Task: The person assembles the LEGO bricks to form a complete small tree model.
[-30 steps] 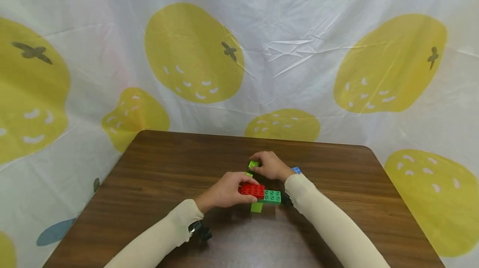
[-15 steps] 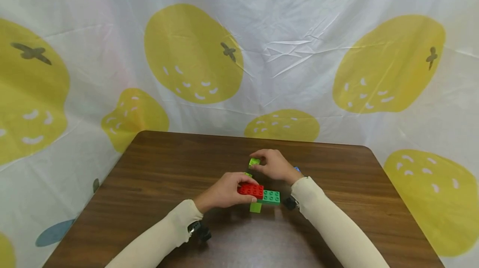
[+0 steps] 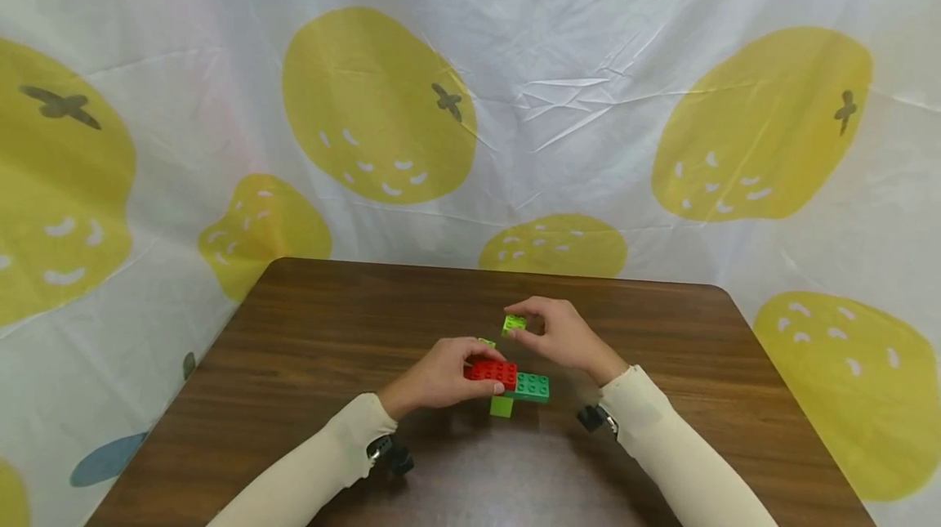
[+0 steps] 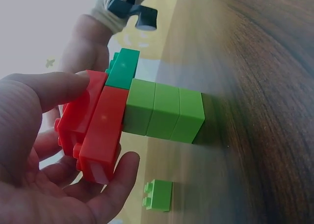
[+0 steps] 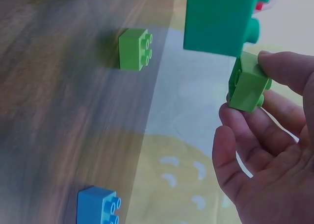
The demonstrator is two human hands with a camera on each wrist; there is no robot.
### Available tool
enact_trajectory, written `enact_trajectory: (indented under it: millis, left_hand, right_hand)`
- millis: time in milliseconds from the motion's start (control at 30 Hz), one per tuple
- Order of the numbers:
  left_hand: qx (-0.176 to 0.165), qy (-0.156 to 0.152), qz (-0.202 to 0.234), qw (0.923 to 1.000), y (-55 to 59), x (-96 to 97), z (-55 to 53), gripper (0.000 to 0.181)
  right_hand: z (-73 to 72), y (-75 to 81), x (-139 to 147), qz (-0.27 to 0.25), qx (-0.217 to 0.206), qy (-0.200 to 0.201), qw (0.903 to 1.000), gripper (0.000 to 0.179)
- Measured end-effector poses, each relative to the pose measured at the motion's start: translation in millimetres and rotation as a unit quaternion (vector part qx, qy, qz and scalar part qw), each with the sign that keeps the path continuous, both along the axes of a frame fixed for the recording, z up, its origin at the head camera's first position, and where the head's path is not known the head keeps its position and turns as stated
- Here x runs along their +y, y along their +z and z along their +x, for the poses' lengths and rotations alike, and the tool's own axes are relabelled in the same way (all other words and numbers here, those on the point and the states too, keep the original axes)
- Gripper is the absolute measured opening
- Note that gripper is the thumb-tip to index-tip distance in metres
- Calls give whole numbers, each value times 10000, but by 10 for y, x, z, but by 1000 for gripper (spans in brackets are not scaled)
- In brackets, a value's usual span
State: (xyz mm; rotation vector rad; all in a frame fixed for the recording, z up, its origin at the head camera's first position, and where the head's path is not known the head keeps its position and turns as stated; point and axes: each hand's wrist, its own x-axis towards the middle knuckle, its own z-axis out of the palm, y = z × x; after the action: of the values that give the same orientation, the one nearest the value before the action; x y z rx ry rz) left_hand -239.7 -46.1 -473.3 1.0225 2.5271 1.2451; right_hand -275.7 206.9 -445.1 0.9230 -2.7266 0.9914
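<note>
With thumb and fingers, my left hand [image 3: 441,373] grips the red bricks [image 3: 494,372] at one end of a toy brick build. A teal-green brick [image 3: 533,384] sticks out to their right. Beneath them, in the left wrist view, a stack of light green bricks [image 4: 164,111] forms a column down to the table. My right hand [image 3: 562,337] pinches a small light green brick [image 5: 249,82] between thumb and fingertips, held up beyond the build. A second loose light green brick [image 5: 132,50] lies on the table behind the build, partly hidden by the left hand in the head view.
A blue brick [image 5: 95,207] lies on the brown wooden table [image 3: 353,298], hidden in the head view by my right hand. Past the table's far edge hangs a white curtain [image 3: 544,143] printed with yellow fruit.
My right hand has moved to the right, carrying the small light green brick. The blue brick has passed out of sight in the head view. My left hand and the build stay nearly still.
</note>
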Motion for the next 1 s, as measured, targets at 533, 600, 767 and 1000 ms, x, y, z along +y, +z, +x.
enact_trajectory:
  millis: [533,600,767,1000]
  left_hand:
    - [22,2,-16,10000,-24,-2,-8,33]
    - [45,-13,-10,10000,-19,1,-6,33]
    - [23,-8,22,10000,-9,6,6,33]
    - [-30,42,-8,10000,-19,3,4,33]
  right_hand:
    - [404,33,137,-154,227,312,9991,34]
    - [439,20,145,-163,252,311,9991,33]
    - [503,-13,164,-154,349,323,9988,32]
    - [605,-20,178,-82,353,333,9988,33]
